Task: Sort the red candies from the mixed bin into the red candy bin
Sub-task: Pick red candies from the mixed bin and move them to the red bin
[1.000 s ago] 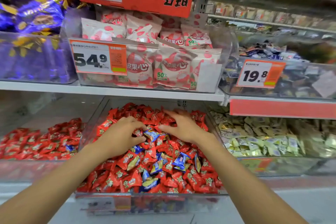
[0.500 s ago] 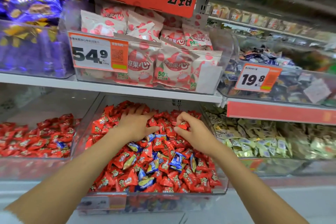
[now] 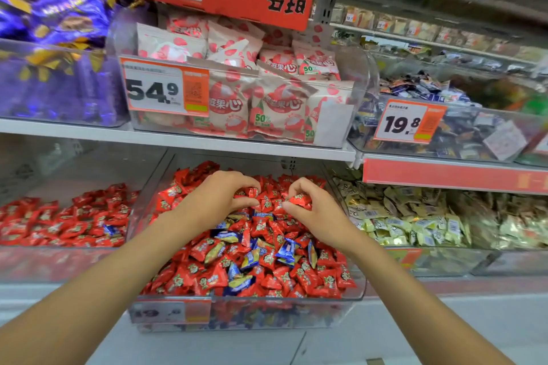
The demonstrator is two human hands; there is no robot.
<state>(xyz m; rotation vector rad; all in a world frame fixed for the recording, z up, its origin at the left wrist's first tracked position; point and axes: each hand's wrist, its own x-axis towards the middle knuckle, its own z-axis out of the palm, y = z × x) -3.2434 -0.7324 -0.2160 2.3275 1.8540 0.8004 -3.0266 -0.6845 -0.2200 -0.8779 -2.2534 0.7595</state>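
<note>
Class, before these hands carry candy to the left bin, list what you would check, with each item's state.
1. Right hand pinches a red candy: ok.
2. Left hand has a candy gripped: cannot tell; its fingers curl over the pile.
3. Red candy bin has room: ok.
4. Red candy bin holds only red: not ok; a blue candy lies there.
5. Mixed bin has more red candies: ok.

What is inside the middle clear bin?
Mostly red candies, with some blue candies mixed in. The left hand and right hand cover part of the pile; lower layers are hidden.
</note>
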